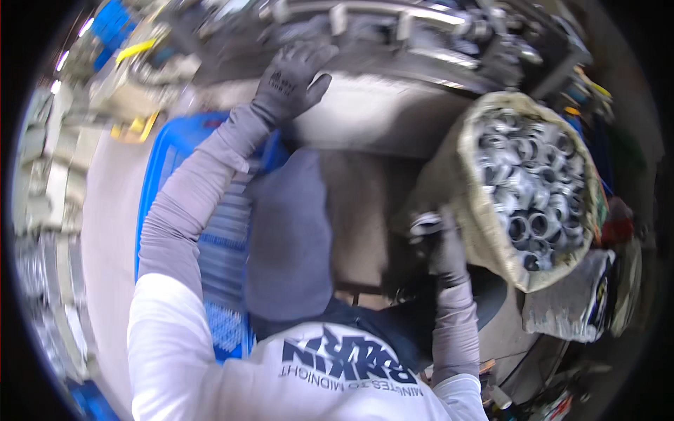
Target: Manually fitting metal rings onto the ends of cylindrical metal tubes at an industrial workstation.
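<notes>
Near machinery (372,31) — left hand (289,81) extends, thumb apart.

Bold dark block letters are spreading across the chest of the white shirt (316,400), with a thinner line of small dark capitals curving just below them in the view. Both lines are sitting on the fabric as a printed design. On the left hand (293,78), the grey glove (284,99) is carrying small dark print across its back, near the wrist, appearing too tiny and blurred to make out fully.
</notes>
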`<move>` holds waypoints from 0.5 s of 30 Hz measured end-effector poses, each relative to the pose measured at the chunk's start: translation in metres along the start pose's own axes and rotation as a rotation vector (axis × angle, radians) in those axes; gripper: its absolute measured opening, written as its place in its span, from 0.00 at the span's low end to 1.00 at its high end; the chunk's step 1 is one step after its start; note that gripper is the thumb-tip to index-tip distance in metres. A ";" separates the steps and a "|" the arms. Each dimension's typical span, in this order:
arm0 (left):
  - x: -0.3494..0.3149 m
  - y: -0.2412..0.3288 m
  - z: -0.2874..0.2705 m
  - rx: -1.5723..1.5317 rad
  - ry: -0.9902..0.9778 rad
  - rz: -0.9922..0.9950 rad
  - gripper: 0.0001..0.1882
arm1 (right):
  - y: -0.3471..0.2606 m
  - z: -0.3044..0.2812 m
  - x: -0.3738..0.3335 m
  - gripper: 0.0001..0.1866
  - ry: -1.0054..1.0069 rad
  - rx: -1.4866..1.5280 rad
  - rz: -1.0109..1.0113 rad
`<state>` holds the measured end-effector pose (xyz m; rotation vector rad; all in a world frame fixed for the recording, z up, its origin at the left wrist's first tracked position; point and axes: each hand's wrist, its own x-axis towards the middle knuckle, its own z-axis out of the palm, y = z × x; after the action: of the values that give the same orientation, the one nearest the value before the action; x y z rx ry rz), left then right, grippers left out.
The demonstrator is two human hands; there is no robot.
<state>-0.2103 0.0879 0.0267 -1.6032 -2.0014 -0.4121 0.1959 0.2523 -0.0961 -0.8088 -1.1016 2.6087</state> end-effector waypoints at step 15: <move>-0.646 0.070 0.013 0.053 -1.310 -0.754 0.25 | 0.021 -0.033 0.014 0.32 -0.065 -0.846 -0.123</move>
<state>-0.0493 -0.4050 -0.3659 -1.0190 -3.5147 0.6518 0.2038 0.2628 -0.1357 -0.7419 -2.2352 2.0245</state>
